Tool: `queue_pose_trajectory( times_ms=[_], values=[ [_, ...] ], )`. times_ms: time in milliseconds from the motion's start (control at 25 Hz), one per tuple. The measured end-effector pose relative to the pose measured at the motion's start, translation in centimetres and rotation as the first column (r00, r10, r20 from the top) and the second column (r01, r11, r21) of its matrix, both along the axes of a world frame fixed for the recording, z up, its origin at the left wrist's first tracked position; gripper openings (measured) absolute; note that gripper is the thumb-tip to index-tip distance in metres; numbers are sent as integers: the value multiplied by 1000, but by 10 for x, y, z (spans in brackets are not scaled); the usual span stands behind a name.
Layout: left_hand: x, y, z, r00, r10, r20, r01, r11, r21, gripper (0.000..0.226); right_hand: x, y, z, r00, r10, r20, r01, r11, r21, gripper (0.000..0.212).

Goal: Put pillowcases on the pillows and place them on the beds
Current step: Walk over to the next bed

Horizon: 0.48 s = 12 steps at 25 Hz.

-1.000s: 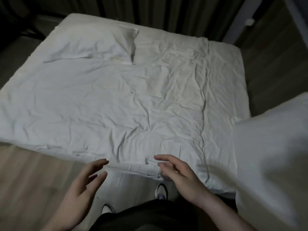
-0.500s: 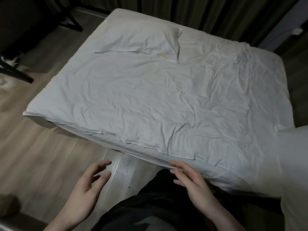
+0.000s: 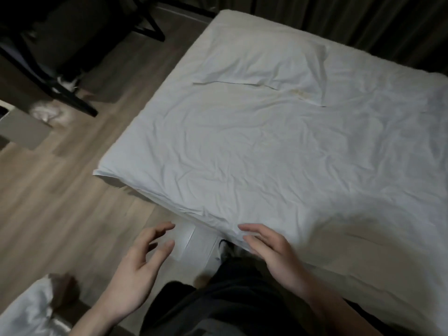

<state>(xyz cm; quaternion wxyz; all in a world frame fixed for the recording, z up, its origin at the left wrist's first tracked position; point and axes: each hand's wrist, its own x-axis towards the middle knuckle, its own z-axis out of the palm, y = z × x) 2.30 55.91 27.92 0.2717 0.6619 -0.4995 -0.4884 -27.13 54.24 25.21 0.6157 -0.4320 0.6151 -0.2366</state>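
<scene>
**Fingers loose over the foot of the bed**

Fingers (image 3: 167, 246) of the left hand (image 3: 135, 277) are spread and lightly curled above the wooden floor (image 3: 48, 202), holding nothing. At the bottom left lies white fabric (image 3: 26, 311), perhaps a pillowcase, too blurred to tell. The right hand (image 3: 274, 251) hovers by the bed (image 3: 242, 154) edge, fingers relaxed. A cased pillow (image 3: 271, 66) lies at the bed's far end.

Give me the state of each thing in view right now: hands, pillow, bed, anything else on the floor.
left hand: open, fingers spread, over the floor, holding nothing.
right hand: open, fingers at the bed's near edge; contact unclear.
pillow: cased, lying flat at the head of the bed.
bed: covered by a wrinkled white sheet.
white fabric: crumpled, bottom-left corner, untouched.
</scene>
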Motion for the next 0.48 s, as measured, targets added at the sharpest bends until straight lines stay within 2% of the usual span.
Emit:
queue_pose_trajectory(
  times_ms=[120, 200, 320, 480],
  values=[
    [45, -13, 2, 997, 73, -10, -73, 997, -15, 24, 52, -45, 12, 994, 101, 32, -100, 994, -40, 34],
    [86, -30, 2, 994, 109, -19, -109, 993, -33, 26, 94, -75, 19, 994, 102, 32, -101, 994, -49, 31],
    [159, -60, -19, 995, 92, -38, -93, 996, -10, 26, 150, -93, 18, 997, -9, 70, 16, 995, -97, 22],
    [271, -110, -30, 997, -65, -52, 66, 998, 6, 27, 247, -81, 9, 980, -190, 59, 195, 976, -99, 28]
  ],
)
